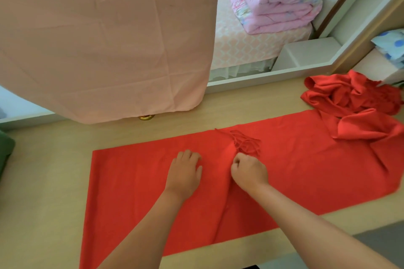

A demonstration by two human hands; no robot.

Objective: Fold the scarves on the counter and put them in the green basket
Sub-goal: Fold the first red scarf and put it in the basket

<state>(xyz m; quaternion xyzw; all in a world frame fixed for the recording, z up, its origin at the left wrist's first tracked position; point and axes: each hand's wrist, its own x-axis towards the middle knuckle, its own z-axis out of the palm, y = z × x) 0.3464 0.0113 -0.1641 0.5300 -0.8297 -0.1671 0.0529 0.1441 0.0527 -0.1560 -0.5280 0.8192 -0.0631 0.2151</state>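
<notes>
Red scarf spread flat across the counter, left hand pressed open at centre, right hand pinched on the fringe toward 1 o'clock; crumpled scarf at 2 o'clock

bare counter to my left, open for a pass, flat red scarf low underfoot of my hands, crumpled red scarf heaped far right, pink cloth hanging over the back edge, blocking reach beyond
</notes>
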